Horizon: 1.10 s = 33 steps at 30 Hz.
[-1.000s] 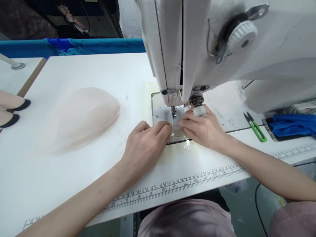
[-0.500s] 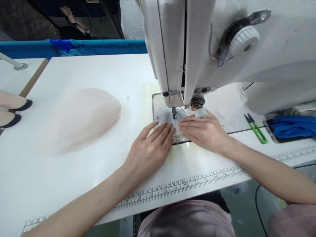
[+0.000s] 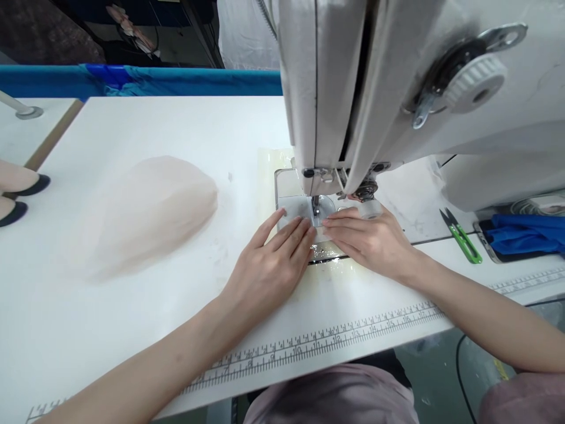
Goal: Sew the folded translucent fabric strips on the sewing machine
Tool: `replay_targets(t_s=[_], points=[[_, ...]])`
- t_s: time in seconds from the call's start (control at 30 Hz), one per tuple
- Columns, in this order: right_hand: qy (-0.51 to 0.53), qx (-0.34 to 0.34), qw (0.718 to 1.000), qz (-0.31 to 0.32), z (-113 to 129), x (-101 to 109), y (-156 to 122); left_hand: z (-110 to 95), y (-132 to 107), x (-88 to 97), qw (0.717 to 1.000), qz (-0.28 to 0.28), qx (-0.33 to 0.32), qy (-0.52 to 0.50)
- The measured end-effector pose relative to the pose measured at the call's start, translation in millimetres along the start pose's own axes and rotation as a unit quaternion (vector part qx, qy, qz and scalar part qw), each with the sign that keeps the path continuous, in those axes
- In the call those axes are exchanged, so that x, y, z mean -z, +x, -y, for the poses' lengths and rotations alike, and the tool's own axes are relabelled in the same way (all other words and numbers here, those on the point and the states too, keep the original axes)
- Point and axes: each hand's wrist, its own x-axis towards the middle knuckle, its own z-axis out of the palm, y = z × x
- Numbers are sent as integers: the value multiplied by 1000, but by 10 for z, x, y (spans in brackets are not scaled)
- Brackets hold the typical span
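Note:
My left hand (image 3: 270, 256) lies flat at the left front of the needle plate (image 3: 286, 184), its fingers stretched toward the presser foot (image 3: 316, 206) of the sewing machine (image 3: 326, 76). Across from it, my right hand (image 3: 369, 240) rests with extended fingers, their tips just right of the foot. A narrow gap separates the two sets of fingertips. Something thin and pale may lie beneath them, but I cannot make out what it is. Farther left on the white table (image 3: 176, 318) spreads a sheer, pale beige fabric piece (image 3: 154, 212).
Green-handled thread snips (image 3: 462, 238) lie to the right, beside a phone (image 3: 488, 241) partly under blue cloth (image 3: 525, 232). A printed ruler (image 3: 291, 350) follows the table's front edge. Dark-tipped beige pieces (image 3: 22, 194) reach in from the left. Blue fabric (image 3: 176, 81) borders the back.
The camera view has shifted slightly, so the machine head appears farther right and larger. Both hands stay flat near the presser foot with hardly any movement.

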Motion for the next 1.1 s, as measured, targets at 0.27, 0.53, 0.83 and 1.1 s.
replay_targets(t_s=[0.27, 0.53, 0.83, 1.1], points=[[-27, 2, 1000, -16, -4, -13, 21, 43, 14, -43, 1000, -5, 6, 8], [-50, -15, 999, 5, -28, -38, 37, 85, 37, -75, 1000, -3, 13, 10], [-40, -28, 999, 7, -50, -64, 51, 105, 63, -116, 999, -2, 42, -31], [-50, -25, 998, -4, -61, -93, 59, 109, 70, -123, 998, 6, 48, -39]])
